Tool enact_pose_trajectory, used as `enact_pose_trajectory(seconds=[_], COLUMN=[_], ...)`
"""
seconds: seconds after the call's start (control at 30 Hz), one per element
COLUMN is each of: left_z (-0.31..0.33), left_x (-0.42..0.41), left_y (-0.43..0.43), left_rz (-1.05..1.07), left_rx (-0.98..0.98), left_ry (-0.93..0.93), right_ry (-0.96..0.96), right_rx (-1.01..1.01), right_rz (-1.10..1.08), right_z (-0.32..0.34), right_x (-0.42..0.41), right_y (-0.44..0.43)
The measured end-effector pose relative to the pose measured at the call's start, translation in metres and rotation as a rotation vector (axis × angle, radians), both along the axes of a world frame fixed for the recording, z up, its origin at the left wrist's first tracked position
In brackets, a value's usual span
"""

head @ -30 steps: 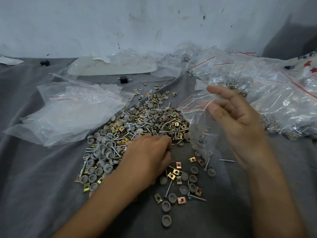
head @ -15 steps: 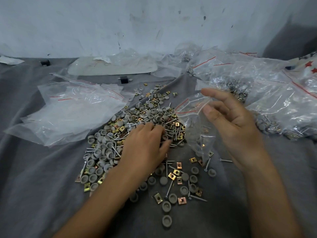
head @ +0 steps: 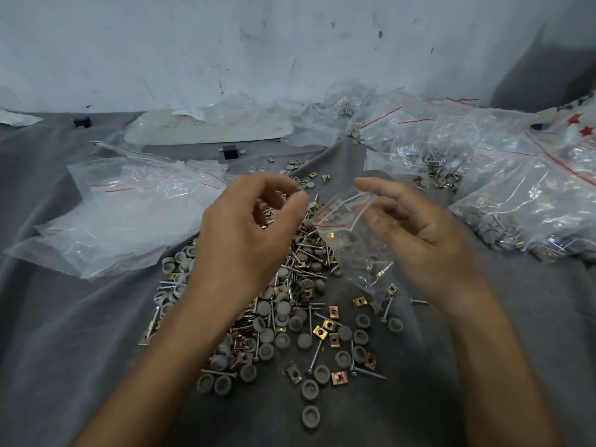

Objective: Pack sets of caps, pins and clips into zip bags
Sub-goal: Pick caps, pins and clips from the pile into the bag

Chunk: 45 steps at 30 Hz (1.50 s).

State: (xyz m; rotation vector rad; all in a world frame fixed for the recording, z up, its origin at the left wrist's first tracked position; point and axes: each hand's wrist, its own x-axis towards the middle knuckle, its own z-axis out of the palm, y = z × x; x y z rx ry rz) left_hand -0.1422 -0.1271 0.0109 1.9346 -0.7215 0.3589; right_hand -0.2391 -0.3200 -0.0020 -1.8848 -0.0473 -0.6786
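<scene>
A heap of grey caps, screw-like pins and gold or copper clips (head: 290, 321) lies on the grey cloth (head: 64, 350). My left hand (head: 245, 240) is raised above the heap with its fingers curled, pinching small parts at the fingertips; motion blur hides which parts. To its right, my right hand (head: 425, 240) holds a small clear zip bag (head: 358, 250) by its mouth. The red-striped opening faces my left hand. A few parts show inside the bag, whose bottom hangs down to the cloth.
A stack of empty zip bags (head: 129, 214) lies at the left. Several filled bags (head: 516, 195) are piled at the right. A white flat piece under plastic (head: 206, 130) and a small black block (head: 229, 152) sit near the back wall.
My left hand has lifted off the heap and moved up toward the bag's mouth with its fingers closed. My right hand with the bag has stayed nearly in place.
</scene>
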Motion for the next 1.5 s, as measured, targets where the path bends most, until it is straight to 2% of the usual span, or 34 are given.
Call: enact_pose_trajectory(seconds=[0.17, 0.3, 0.43, 0.53, 0.67, 1.17, 1.3, 1.5], left_z=[0.009, -0.004, -0.02, -0.031, -0.037, -0.047, -0.04, -0.033], left_x=[-0.004, -0.001, -0.004, -0.008, -0.01, -0.016, -0.012, -0.003], left_y=[-0.005, 0.006, 0.017, 0.017, 0.016, 0.022, 0.024, 0.028], left_rz=[-0.238, -0.154, -0.221, -0.282, -0.302, -0.278, -0.208, -0.139], left_rx=[0.124, 0.106, 0.443, 0.714, 0.836, 0.682, 0.447, -0.018], left_ry=[0.026, 0.05, -0.017, -0.141, -0.19, -0.139, -0.061, 0.149], right_ry=[0.026, -0.028, -0.037, -0.04, -0.029, -0.003, 0.0, 0.054], right_rx=[-0.048, 0.013, 0.032, 0.032, 0.024, 0.001, 0.002, -0.022], right_rz=[0.012, -0.035, -0.056, -0.058, -0.058, -0.034, -0.03, 0.042], right_z=[0.0, -0.001, -0.002, -0.003, -0.004, -0.007, -0.007, -0.008], right_x=[-0.001, 0.001, 0.003, 0.004, 0.005, 0.004, 0.004, 0.003], right_y=[0.003, 0.0, -0.001, 0.0, 0.0, 0.002, 0.003, 0.006])
